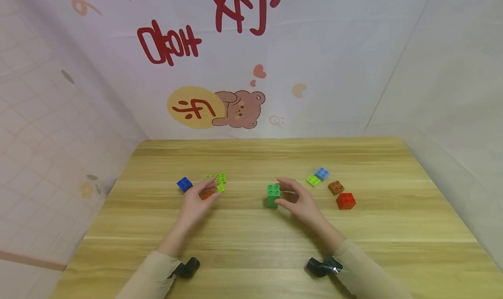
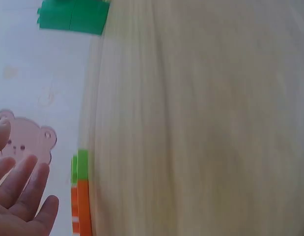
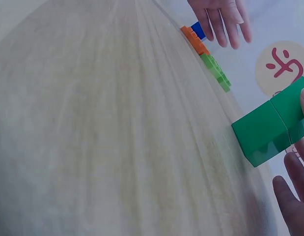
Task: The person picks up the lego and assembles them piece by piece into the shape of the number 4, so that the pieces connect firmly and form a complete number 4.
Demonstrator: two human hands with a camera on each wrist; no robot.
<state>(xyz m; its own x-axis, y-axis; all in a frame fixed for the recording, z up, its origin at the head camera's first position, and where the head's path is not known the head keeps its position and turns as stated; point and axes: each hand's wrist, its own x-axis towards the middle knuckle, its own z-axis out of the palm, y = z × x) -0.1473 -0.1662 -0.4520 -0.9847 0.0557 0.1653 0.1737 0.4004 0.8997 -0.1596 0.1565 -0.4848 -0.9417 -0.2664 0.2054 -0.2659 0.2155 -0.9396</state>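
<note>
A green stack of two toy building bricks (image 1: 273, 196) stands upright on the wooden table. My right hand (image 1: 300, 203) curves loosely around its right side, the thumb overlapping the front face and a finger behind the top edge. In the right wrist view the thumb lies over the upper green brick (image 3: 288, 105) while other fingers hang apart below. Above an orange brick (image 1: 208, 194) hovers my left hand (image 1: 195, 203), fingers relaxed and holding nothing. Lime bricks (image 1: 222, 178) lie just beyond its fingertips, partly hidden. Spread fingers (image 2: 31, 189) show in the left wrist view.
Left of the left hand sits a dark blue brick (image 1: 184, 184). To the right of the green stack lie a lime brick (image 1: 313, 180), a light blue brick (image 1: 322, 173), a brown brick (image 1: 335, 187) and a red brick (image 1: 346, 201). A white printed cloth (image 1: 314, 72) hangs behind the table.
</note>
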